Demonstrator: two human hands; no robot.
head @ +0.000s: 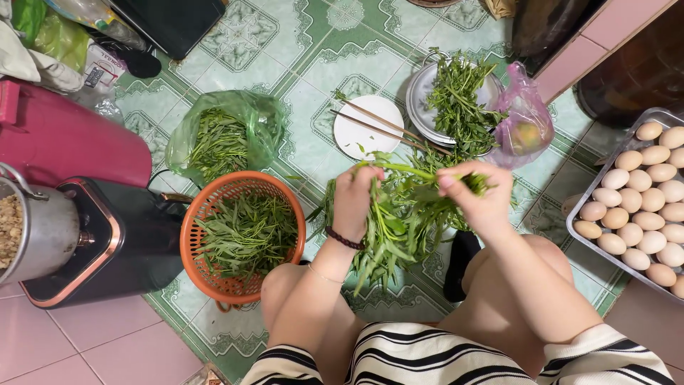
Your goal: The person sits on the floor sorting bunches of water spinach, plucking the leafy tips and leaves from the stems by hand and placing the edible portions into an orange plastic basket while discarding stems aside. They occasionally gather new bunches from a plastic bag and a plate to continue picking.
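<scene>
Greens (399, 214): light, limp, snap-prone; my left hand (354, 199) grips the stems, right hand (479, 199) fingers pinch one stalk's end.

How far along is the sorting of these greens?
Partly done. The orange basket already holds a layer of picked greens. In hand: the left hand and right hand each grip a leafy bunch between them. Left: more stalks on the metal plate and in the green bag.
</scene>
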